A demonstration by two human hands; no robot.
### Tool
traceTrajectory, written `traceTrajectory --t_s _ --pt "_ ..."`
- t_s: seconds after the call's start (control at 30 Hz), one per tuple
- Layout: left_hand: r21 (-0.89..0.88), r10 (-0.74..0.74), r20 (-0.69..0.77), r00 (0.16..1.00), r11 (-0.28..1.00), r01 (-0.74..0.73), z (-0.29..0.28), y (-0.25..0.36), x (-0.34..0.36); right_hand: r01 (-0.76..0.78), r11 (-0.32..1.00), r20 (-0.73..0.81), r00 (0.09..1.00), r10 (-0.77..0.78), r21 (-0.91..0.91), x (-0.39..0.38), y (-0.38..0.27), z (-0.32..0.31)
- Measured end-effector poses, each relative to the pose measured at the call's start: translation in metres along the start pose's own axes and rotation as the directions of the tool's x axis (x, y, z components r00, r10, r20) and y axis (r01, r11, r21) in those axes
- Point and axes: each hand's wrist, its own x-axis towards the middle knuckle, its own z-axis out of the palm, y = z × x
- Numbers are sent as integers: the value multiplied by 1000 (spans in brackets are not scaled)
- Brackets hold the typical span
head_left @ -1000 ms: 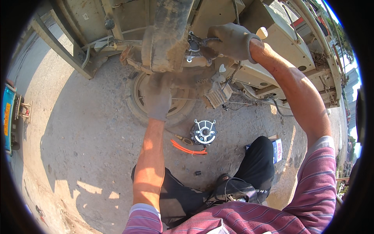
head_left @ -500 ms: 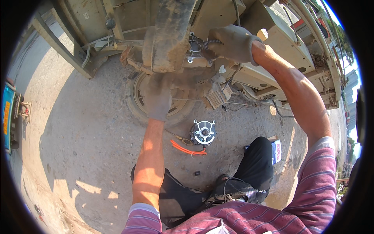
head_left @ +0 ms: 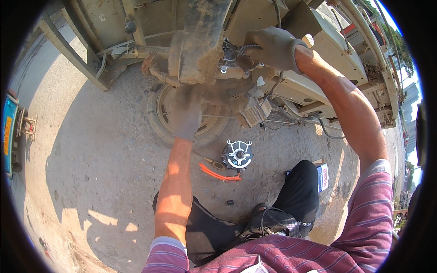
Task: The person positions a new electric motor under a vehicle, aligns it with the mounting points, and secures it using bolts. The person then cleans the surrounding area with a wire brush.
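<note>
My left hand (head_left: 185, 113), in a dusty grey glove, reaches beneath the dirt-covered beam (head_left: 201, 54), in front of the wheel (head_left: 163, 107). Its fingers blur into the dark, so their grip does not show. Higher up on the right, my gloved right hand (head_left: 275, 48) is closed around a grey corrugated tube (head_left: 250, 47). Beside those fingers sits a round metal part with silver lugs (head_left: 230, 55), fixed by the beam. On the ground below lies a black and silver motor (head_left: 239, 154) with orange cables (head_left: 218, 174).
A ribbed metal block (head_left: 252, 113) hangs under the frame, with a thin rod (head_left: 277, 121) alongside. A blue and white box (head_left: 322, 177) lies by my knee. A small black piece (head_left: 230, 202) is on the ground. Metal frame bars (head_left: 68, 50) stand at left.
My right hand has shifted very slightly, and the corrugated tube and round metal part show a little more. The left hand stays almost in place.
</note>
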Motion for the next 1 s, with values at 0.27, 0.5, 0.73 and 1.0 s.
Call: traceTrajectory --t_s 0.27,0.5,0.73,1.0 --pt "57 140 0 990 988 -140 0 -2 1 -44 999 55 997 45 -18 -6 -9 -5" --pt "53 -65 -51 997 996 67 2 10 -1 -25 1000 63 998 25 4 -10 -12 -4" --pt "76 -27 -73 997 997 33 2 9 1 -35 998 72 997 31 58 -10 -9 1" --pt "34 -66 -62 996 997 68 2 14 0 50 998 43 998 -49 -39 -7 -13 0"
